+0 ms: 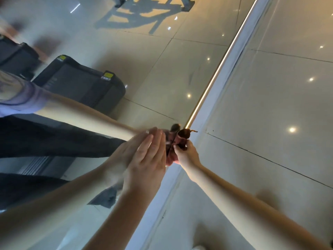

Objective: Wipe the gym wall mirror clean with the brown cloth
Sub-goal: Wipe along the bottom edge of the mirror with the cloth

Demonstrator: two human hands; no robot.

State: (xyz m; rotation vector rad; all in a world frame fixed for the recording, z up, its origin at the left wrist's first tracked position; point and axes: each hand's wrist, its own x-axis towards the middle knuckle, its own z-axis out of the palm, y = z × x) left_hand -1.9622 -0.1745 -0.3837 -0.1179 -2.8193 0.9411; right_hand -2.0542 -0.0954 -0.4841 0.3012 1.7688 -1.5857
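Currently: brown cloth (183, 137), gripped bunched by our right hand (187, 154) at the base of the mirror (153, 78); left hand (146, 159) flat against the mirror, fingers straight; we should press firmly, overlapping strokes

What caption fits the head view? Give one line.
The right hand grips the brown cloth at the lit edge of the mirror; the left hand rests flat on it.

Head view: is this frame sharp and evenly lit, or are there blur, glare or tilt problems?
Head view: strongly tilted; motion blur smears the upper left corner and forearms; the left hand, right hand and cloth are soft; light spots glare on the glossy floor and in the mirror; a bright strip runs along the mirror's edge.
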